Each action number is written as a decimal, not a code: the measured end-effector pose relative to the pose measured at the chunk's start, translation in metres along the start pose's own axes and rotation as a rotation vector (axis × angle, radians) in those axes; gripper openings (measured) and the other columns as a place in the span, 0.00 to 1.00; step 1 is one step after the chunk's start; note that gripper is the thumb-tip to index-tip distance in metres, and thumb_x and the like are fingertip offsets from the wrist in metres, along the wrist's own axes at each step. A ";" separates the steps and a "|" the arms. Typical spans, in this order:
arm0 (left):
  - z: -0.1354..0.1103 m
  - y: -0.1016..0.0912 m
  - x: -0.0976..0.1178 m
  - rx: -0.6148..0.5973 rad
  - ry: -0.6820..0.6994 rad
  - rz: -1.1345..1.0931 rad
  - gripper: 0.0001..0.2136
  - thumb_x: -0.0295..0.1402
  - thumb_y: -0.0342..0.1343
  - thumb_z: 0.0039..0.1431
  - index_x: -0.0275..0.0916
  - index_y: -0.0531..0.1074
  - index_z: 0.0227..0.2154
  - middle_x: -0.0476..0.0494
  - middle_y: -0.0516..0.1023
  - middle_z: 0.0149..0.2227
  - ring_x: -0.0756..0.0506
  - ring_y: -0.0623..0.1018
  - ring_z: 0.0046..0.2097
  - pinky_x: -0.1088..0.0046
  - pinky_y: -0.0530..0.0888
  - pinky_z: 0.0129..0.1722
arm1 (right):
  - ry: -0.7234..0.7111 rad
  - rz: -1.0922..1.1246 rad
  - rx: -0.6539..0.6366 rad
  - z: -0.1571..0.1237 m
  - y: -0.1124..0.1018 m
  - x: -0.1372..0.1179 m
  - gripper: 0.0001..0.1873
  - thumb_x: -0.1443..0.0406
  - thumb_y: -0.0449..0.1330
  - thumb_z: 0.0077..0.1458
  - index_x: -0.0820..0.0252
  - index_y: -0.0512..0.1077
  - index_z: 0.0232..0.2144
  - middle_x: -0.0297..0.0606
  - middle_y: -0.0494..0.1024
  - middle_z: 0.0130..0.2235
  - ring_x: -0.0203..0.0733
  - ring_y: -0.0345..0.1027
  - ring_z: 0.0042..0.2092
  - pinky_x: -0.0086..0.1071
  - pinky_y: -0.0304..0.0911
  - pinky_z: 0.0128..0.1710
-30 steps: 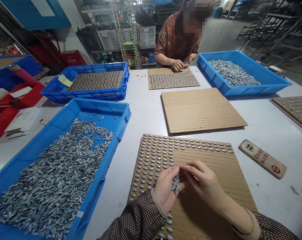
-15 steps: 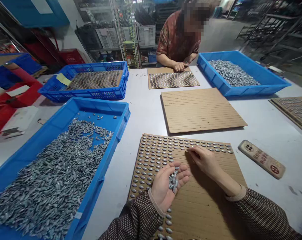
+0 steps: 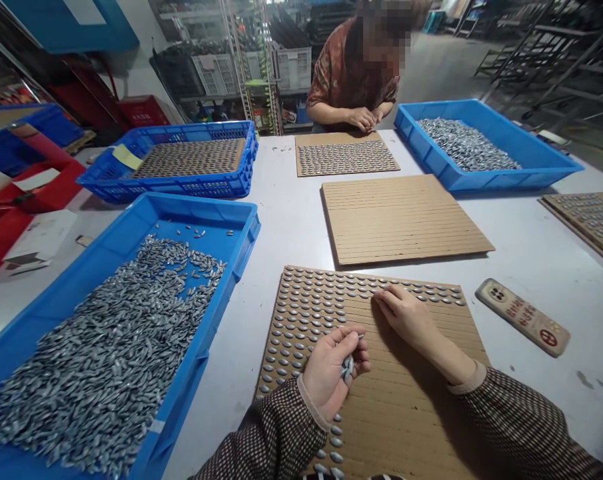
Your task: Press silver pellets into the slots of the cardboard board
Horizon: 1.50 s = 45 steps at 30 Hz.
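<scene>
My left hand [image 3: 331, 367] is cupped over the cardboard sheet [image 3: 391, 407], its fingers curled round several small grey oval metal pieces [image 3: 348, 368]. One piece [image 3: 361, 336] pokes out between its thumb and index finger. Up and to the right, my right hand [image 3: 404, 317] is pinched, its fingertips down on the sheet at the end of a short row of pieces. Whatever lies between those fingertips is hidden. Rows of the same pieces [image 3: 301, 308] cover the sheet's left side and far edge, set in its grooves.
A blue tray [image 3: 248, 230] heaped with loose pieces stands at left. Beyond the sheet lie bare grooved cardboard [image 3: 401, 220] and, at right, a phone-shaped object [image 3: 524, 317]. Across the table a person [image 3: 351, 80] works over another filled sheet [image 3: 346, 160], beside a second blue tray [image 3: 526, 180].
My left hand has gone from an open palm to curled fingers, bringing one piece up at thumb and index. My right hand stays nearly in place. The co-worker's hands have come together.
</scene>
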<state>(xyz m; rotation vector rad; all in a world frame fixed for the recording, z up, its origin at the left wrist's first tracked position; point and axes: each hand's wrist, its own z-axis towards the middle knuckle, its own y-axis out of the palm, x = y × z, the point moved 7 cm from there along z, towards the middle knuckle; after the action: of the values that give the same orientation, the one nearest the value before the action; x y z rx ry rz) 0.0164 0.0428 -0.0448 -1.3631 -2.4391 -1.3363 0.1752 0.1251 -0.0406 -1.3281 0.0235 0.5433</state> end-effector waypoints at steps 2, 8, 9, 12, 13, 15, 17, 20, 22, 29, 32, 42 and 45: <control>0.001 -0.002 -0.001 0.017 -0.002 0.005 0.09 0.28 0.60 0.54 0.31 0.73 0.38 0.46 0.74 0.28 0.54 0.73 0.27 0.79 0.72 0.29 | 0.000 0.004 0.001 0.001 0.000 0.000 0.17 0.64 0.48 0.64 0.60 0.75 0.32 0.42 0.73 0.34 0.39 0.66 0.34 0.29 0.59 0.32; 0.003 -0.002 0.000 0.004 0.026 0.019 0.10 0.26 0.62 0.49 0.33 0.71 0.36 0.42 0.77 0.31 0.51 0.77 0.31 0.77 0.73 0.33 | -0.014 0.186 0.017 -0.007 -0.018 -0.018 0.13 0.63 0.49 0.63 0.59 0.72 0.42 0.43 0.74 0.40 0.40 0.69 0.38 0.32 0.66 0.36; 0.003 -0.002 0.000 0.006 0.035 0.028 0.11 0.26 0.63 0.48 0.34 0.70 0.35 0.42 0.77 0.31 0.51 0.77 0.31 0.76 0.73 0.33 | -0.005 0.288 -0.003 -0.010 -0.023 -0.025 0.12 0.62 0.51 0.63 0.59 0.72 0.43 0.42 0.75 0.40 0.39 0.69 0.36 0.31 0.66 0.35; 0.003 -0.003 0.002 0.020 0.058 0.061 0.12 0.29 0.66 0.47 0.34 0.69 0.33 0.42 0.78 0.31 0.51 0.77 0.30 0.76 0.73 0.32 | 0.066 0.600 -0.120 -0.022 -0.033 -0.046 0.09 0.61 0.54 0.61 0.57 0.71 0.41 0.37 0.75 0.34 0.36 0.68 0.31 0.28 0.66 0.27; 0.002 -0.003 0.002 0.024 0.064 0.069 0.13 0.29 0.66 0.46 0.34 0.69 0.32 0.43 0.77 0.30 0.51 0.76 0.30 0.77 0.73 0.32 | 0.067 0.655 -0.148 -0.025 -0.036 -0.054 0.09 0.61 0.55 0.61 0.57 0.71 0.41 0.36 0.75 0.33 0.36 0.68 0.31 0.28 0.66 0.27; 0.002 -0.002 0.002 0.025 0.066 0.087 0.13 0.31 0.67 0.46 0.34 0.69 0.32 0.46 0.75 0.27 0.53 0.74 0.28 0.78 0.72 0.31 | 0.014 0.693 -0.155 -0.028 -0.043 -0.068 0.09 0.63 0.55 0.61 0.57 0.71 0.42 0.38 0.75 0.35 0.37 0.70 0.34 0.29 0.68 0.31; 0.002 -0.001 0.002 0.010 0.064 0.112 0.14 0.33 0.67 0.45 0.34 0.70 0.32 0.49 0.73 0.24 0.54 0.72 0.26 0.79 0.70 0.28 | -0.091 0.647 -0.102 -0.031 -0.050 -0.078 0.10 0.66 0.53 0.62 0.57 0.71 0.43 0.41 0.75 0.39 0.38 0.70 0.39 0.31 0.69 0.37; 0.002 0.001 -0.001 -0.033 0.048 0.154 0.14 0.35 0.67 0.46 0.34 0.70 0.31 0.52 0.69 0.23 0.56 0.68 0.24 0.82 0.64 0.21 | -0.230 0.482 -0.008 -0.038 -0.055 -0.083 0.12 0.70 0.51 0.61 0.57 0.72 0.43 0.43 0.75 0.39 0.38 0.70 0.39 0.31 0.69 0.37; 0.002 0.002 -0.005 -0.058 0.002 0.176 0.14 0.35 0.66 0.47 0.35 0.69 0.31 0.53 0.67 0.23 0.57 0.66 0.23 0.83 0.57 0.17 | -0.275 0.381 0.017 -0.044 -0.055 -0.082 0.13 0.72 0.51 0.61 0.57 0.72 0.44 0.43 0.75 0.38 0.38 0.69 0.37 0.31 0.68 0.35; 0.004 0.004 -0.014 -0.074 -0.112 0.165 0.11 0.37 0.61 0.52 0.34 0.71 0.33 0.49 0.70 0.26 0.56 0.68 0.22 0.83 0.55 0.15 | -0.304 0.322 0.022 -0.054 -0.057 -0.073 0.14 0.73 0.52 0.59 0.58 0.72 0.45 0.43 0.75 0.39 0.37 0.69 0.37 0.29 0.67 0.34; 0.004 0.004 -0.007 -0.005 -0.082 0.070 0.13 0.35 0.55 0.56 0.32 0.71 0.40 0.41 0.75 0.33 0.51 0.76 0.28 0.79 0.67 0.21 | -0.167 0.334 0.114 -0.042 -0.059 -0.045 0.09 0.70 0.53 0.60 0.58 0.73 0.39 0.42 0.75 0.38 0.39 0.71 0.38 0.30 0.68 0.36; -0.001 0.006 -0.010 0.005 -0.067 0.090 0.06 0.30 0.53 0.58 0.36 0.63 0.37 0.37 0.77 0.37 0.47 0.79 0.31 0.77 0.70 0.26 | -0.053 0.152 0.095 -0.015 -0.015 0.015 0.13 0.68 0.49 0.61 0.58 0.74 0.35 0.42 0.76 0.38 0.40 0.70 0.39 0.34 0.67 0.38; 0.001 0.006 -0.012 -0.040 -0.069 0.111 0.09 0.34 0.58 0.56 0.35 0.67 0.35 0.40 0.76 0.35 0.50 0.77 0.30 0.79 0.69 0.26 | -0.062 0.091 0.058 -0.014 -0.011 0.015 0.14 0.70 0.48 0.61 0.59 0.74 0.34 0.42 0.76 0.38 0.40 0.69 0.39 0.32 0.65 0.38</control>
<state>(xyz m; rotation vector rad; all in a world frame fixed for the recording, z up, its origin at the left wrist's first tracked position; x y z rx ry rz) 0.0282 0.0363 -0.0467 -1.5548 -2.3515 -1.3410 0.1969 0.1161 -0.0392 -1.2571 0.0483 0.6564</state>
